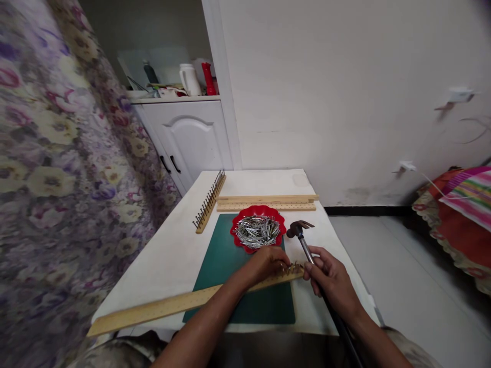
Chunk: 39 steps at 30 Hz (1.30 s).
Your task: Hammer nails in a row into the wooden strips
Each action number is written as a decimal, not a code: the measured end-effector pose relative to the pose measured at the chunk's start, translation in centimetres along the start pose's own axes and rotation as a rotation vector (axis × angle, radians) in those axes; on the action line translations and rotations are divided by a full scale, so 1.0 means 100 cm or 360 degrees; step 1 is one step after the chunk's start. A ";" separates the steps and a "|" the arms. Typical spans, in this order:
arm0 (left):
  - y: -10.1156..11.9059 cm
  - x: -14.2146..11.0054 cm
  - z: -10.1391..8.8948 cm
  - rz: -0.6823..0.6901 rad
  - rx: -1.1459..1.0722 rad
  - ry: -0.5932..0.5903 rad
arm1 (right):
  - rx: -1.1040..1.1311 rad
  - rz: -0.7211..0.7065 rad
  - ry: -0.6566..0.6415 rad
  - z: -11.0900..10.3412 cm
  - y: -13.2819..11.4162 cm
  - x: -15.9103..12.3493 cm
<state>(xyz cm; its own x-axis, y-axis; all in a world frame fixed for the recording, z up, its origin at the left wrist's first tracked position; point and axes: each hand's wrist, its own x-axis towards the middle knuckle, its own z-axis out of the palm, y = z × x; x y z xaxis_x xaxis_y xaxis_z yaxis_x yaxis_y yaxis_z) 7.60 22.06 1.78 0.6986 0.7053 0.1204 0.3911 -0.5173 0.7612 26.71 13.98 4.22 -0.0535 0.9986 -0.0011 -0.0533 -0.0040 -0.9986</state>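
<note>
- With twelve o'clock at the wall (307, 102) and the green mat (215, 250) as my dial, I have the right hand (329, 276) at three, closed round the hammer (305, 248) high on its handle, probably for control over force; the head points towards two.
- My left hand (266, 263) is between two and three, fingers curled at the nails (293, 267) near the strip's end; I cannot tell whether they pinch one.
- The wooden strip (192, 300) crosses the mat from between eight and nine to three; the mat likely shields the table (161, 266).
- At one sits the red bowl (261, 209) of loose nails (257, 232), near the left hand, I judge for a short reach.
- A nail-studded strip (205, 217) at eleven and two more strips (266, 206) beyond the bowl seem parked to leave working room.
</note>
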 end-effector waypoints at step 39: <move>0.051 -0.048 0.047 -0.0177 0.0157 0.1046 | 0.0040 -0.0058 -0.0015 -0.004 -0.004 -0.006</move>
<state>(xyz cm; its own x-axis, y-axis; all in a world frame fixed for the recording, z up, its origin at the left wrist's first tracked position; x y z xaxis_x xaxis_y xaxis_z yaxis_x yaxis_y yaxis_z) 9.04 13.81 2.09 0.1534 0.8892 0.4310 0.5146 -0.4443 0.7334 27.21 13.37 4.55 -0.0605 0.9975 0.0358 -0.0803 0.0309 -0.9963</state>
